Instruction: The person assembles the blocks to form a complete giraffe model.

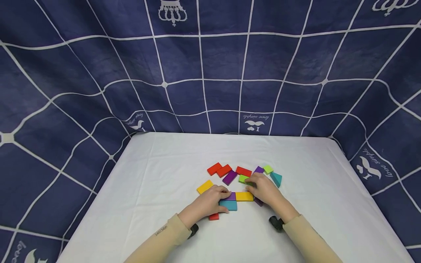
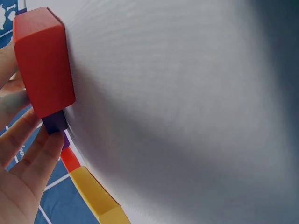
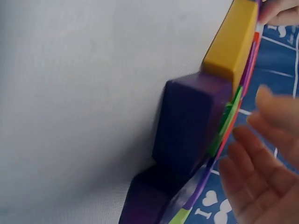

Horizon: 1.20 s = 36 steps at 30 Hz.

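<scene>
Left grip (image 1: pixel 210 200) on purple block (image 1: pixel 232 196) | abutting: yellow block (image 1: pixel 244 197), teal block (image 1: pixel 231 206)

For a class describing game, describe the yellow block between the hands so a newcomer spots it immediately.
On the white table, look between the left hand and the right hand. There a yellow block lies sideways, its left end beside a purple block. The other yellow block slants, on the left hand's far side.
</scene>
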Available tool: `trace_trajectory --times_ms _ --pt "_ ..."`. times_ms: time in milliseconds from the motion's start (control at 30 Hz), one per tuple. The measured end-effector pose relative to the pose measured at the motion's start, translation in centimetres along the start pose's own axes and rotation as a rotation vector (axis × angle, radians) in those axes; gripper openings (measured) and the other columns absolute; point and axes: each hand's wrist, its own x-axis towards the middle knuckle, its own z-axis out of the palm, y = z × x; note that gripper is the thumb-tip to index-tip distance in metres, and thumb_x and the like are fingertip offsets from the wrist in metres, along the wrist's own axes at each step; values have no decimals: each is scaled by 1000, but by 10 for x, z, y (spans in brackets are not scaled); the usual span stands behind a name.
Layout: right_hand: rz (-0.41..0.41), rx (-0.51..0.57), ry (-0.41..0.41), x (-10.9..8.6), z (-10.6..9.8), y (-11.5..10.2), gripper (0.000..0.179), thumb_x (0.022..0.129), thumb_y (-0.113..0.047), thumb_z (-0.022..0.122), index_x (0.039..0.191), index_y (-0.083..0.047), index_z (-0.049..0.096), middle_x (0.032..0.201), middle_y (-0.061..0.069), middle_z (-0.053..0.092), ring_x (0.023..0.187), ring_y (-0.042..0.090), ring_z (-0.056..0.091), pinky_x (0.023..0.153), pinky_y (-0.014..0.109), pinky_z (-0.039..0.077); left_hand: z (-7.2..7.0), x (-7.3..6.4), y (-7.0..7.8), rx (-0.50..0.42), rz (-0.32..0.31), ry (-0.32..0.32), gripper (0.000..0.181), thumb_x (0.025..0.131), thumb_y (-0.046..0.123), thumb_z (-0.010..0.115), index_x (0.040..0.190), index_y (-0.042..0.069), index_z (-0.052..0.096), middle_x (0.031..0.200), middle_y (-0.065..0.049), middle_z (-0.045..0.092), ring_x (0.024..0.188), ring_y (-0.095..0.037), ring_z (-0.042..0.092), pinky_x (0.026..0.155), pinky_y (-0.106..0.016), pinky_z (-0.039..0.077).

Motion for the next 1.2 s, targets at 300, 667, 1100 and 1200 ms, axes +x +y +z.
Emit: trace_trajectory --times_ms 300,667,1100,1200 --pt "84 -42 26 14 3 8 41 82 -13 80 117 0 67 105 12 66 97 28 64 92 44 56 0 0 0 -1 -4 -3 64 81 42 79 136 14 61 128 0 63 113 -16 57 99 -22 50" --pt "137 21 4 16 2 13 38 81 -16 81 114 -1 68 102 10 67 89 22 60 89 42 56 0 0 0 -4 -9 -5 64 81 42 79 136 14 60 129 0 63 113 -16 56 99 -22 50" --pt "-82 85 -35 -23 -11 -4 30 77 -18 84 105 -12 73 90 -8 61 80 11 53 72 23 51 0 -1 -1 -4 -9 2 64 81 42 79 136 14 60 129 0 63 113 -16 57 99 -22 50" --pt "-121 82 -65 -34 -8 -7 29 77 -17 83 103 -13 73 92 -10 61 82 10 53 76 26 54 0 -1 -1 -2 -3 5 64 81 42 79 135 14 61 128 1 63 113 -16 57 100 -22 49"
